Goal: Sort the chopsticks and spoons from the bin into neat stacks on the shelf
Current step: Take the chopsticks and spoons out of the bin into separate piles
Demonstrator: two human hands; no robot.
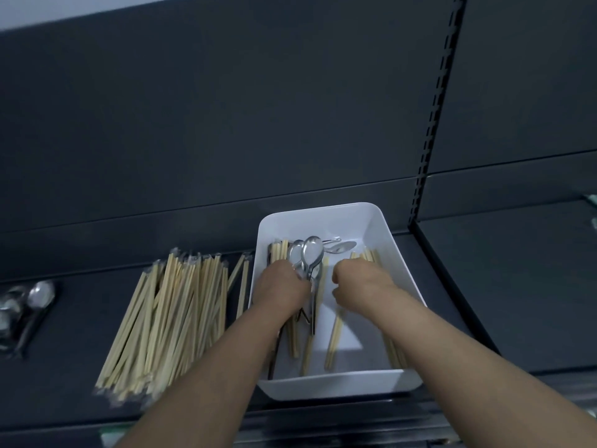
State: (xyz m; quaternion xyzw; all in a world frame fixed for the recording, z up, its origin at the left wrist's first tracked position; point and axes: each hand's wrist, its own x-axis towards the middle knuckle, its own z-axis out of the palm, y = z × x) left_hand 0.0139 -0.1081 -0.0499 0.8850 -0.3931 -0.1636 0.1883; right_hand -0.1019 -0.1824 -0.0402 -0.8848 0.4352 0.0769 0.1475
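A white bin (381,221) stands on the dark shelf (484,302) and holds loose wooden chopsticks and metal spoons (311,250). My left hand (281,282) is inside the bin at its left side, fingers curled round a bundle of chopsticks (277,250) and spoon handles. My right hand (361,282) is in the bin's middle, fingers curled over chopsticks (366,255) at the right. Left of the bin lies a large pile of wrapped chopsticks (171,318). A small pile of spoons (29,305) lies at the far left.
A dark back panel rises behind the shelf, with a slotted upright post (429,124) at the right. The shelf's front edge (323,421) runs below the bin. Another shelf section lies beyond the post.
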